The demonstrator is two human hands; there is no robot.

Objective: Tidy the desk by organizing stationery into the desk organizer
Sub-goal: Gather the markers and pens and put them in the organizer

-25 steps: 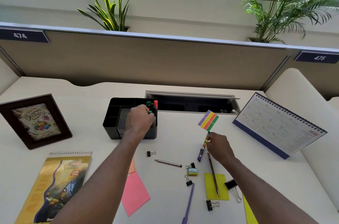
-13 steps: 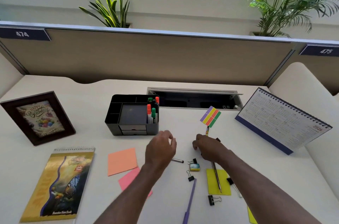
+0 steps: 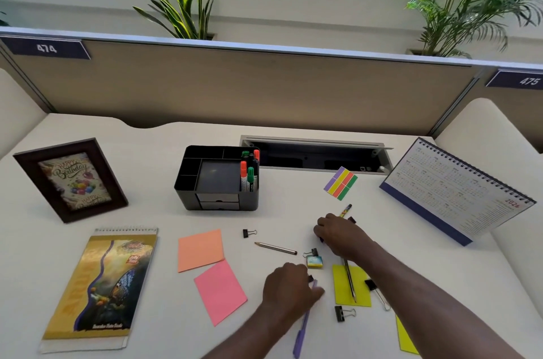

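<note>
On the near desk (image 3: 282,211): left hand (image 3: 289,289), knuckles up, gripped purple pen (image 3: 301,335); right hand (image 3: 338,233), palm down, fingers curled round patterned pen (image 3: 346,209).

Your one head-worn wide-angle camera looks forward and down, close over the desk (image 3: 293,211), facing the partition (image 3: 264,88) behind it.

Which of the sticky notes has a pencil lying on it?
The yellow note below the right hand: a dark pencil lies across it. The orange note, the pink note and the second yellow one at the bottom edge carry nothing.
</note>
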